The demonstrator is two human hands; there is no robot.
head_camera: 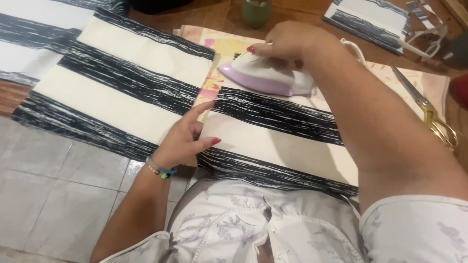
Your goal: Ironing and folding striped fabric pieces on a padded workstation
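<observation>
Head view: a striped cloth [273, 141], cream with black bands, is spread over a patterned ironing pad [229, 46], with a larger striped piece [117, 83] lying to the left. A white and lilac iron [265, 75] is pressed on the far band of the cloth, gripped from above by the right hand [287, 41]. The left hand [187, 139] is laid open on the cloth's near-left edge, fingers spread. Scissors [429, 114] lie at the right. A scorch could be caused if the iron were left resting; fingertips close by could be burned.

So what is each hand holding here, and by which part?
Right hand grips the lilac-and-white iron from above, by its top. Left hand holds nothing; it presses flat on the striped fabric.
</observation>
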